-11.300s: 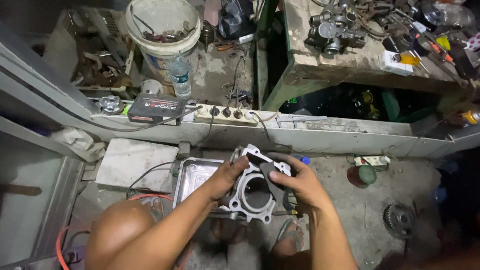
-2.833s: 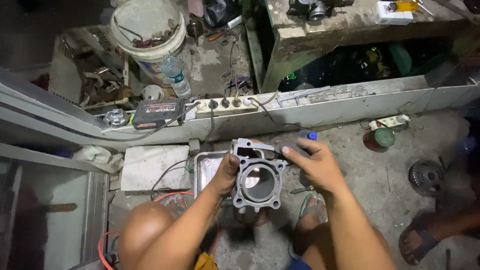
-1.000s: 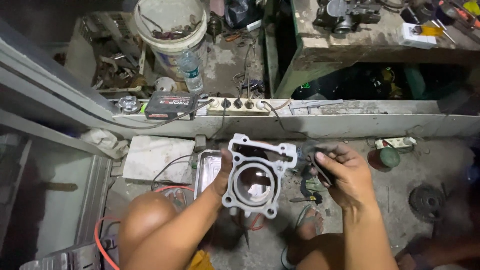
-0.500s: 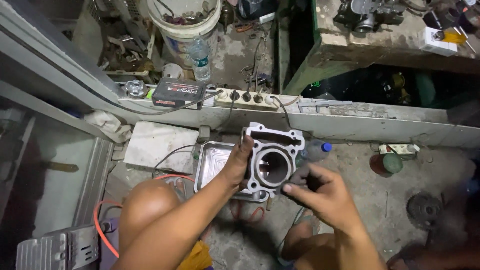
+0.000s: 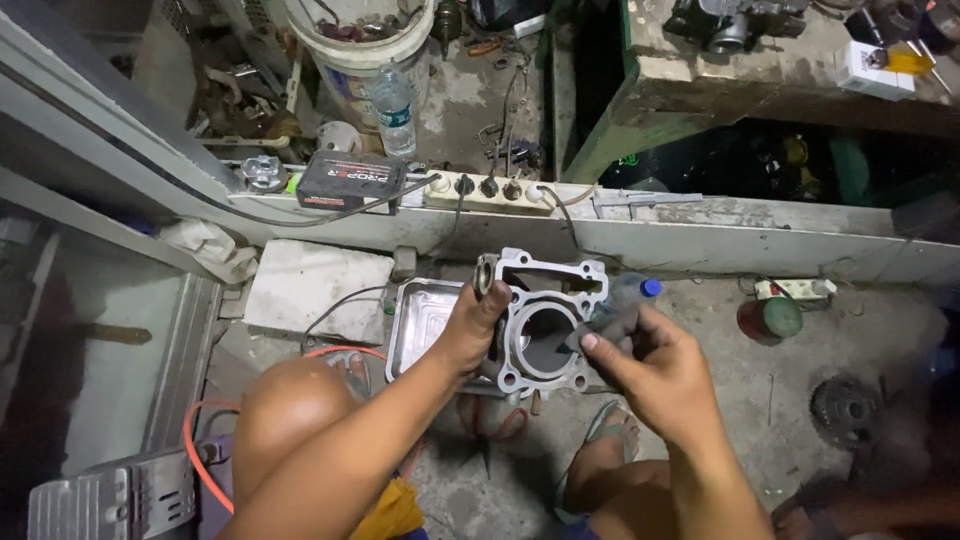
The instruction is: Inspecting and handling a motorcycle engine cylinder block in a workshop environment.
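Gripping the engine cylinder [image 5: 540, 325] in my left hand [image 5: 468, 330], my right hand [image 5: 655, 370] pinches a dark piece at its three o'clock edge, bore work unfinished.

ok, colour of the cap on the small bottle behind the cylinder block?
Blue cap on a clear bottle; seen in the head view.

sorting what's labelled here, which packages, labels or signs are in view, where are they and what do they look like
Black box: on the ledge left of the power strip; flat, rectangular, red and white print on top.
Plastic bottle: upright beside the white bucket; clear, with a blue and white label band.
Small carton: on the workbench, top right; white with a yellow patch.
No screens or signs show.
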